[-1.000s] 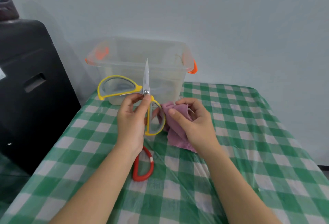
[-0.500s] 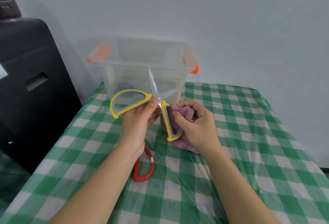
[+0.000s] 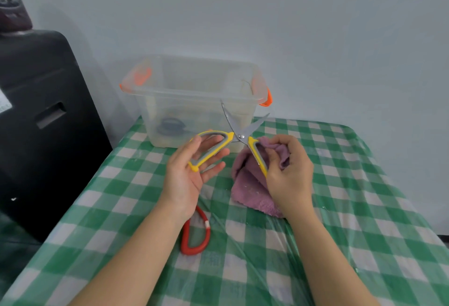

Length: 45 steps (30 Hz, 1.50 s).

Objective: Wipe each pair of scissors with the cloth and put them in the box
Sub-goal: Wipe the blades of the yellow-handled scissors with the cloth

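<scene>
Right hand [image 3: 290, 174] rubs cloth [image 3: 250, 184] on yellow scissors [image 3: 239, 135] (blades apart).

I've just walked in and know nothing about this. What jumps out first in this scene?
The yellow-handled scissors, blades spread open, are held up mid-table: the left hand holds one handle loop, while the right hand presses the purple cloth against the other. Behind them stands a clear plastic box with orange latches, something dark lying at its bottom. A red-handled pair lies on the green checked tablecloth, partly under the left wrist.
</scene>
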Each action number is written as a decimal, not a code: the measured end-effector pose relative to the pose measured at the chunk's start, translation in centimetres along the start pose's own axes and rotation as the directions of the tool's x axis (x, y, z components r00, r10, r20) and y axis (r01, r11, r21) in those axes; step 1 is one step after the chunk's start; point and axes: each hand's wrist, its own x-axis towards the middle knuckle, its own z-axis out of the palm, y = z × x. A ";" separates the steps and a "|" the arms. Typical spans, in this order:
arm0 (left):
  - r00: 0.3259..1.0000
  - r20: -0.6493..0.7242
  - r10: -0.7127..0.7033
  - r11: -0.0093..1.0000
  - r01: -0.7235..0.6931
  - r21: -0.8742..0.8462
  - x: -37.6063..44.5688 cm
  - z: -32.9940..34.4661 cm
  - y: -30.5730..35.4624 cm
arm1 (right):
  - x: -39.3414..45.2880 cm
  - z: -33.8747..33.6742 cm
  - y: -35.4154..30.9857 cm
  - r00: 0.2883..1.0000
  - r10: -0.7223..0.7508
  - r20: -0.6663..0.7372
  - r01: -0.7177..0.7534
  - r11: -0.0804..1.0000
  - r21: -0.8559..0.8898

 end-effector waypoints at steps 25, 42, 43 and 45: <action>0.998 0.028 0.063 0.596 -0.060 0.801 0.6 -1.0 -0.7 | 0.2 -0.3 0.4 0.918 -0.300 0.258 0.352 0.918 -0.184; 0.975 0.137 0.176 0.313 -0.188 0.931 -0.4 -0.8 -0.3 | -0.5 0.0 -1.3 0.996 0.010 0.090 -0.006 0.999 -0.047; 0.975 0.144 0.167 0.298 -0.189 0.936 -0.5 -0.8 -0.4 | -0.6 0.1 -1.3 0.994 -0.006 0.112 0.014 0.997 -0.072; 0.976 0.153 0.157 0.279 -0.192 0.941 -0.7 -0.5 -0.4 | -0.7 0.2 -1.3 0.992 0.005 0.127 0.003 0.998 -0.060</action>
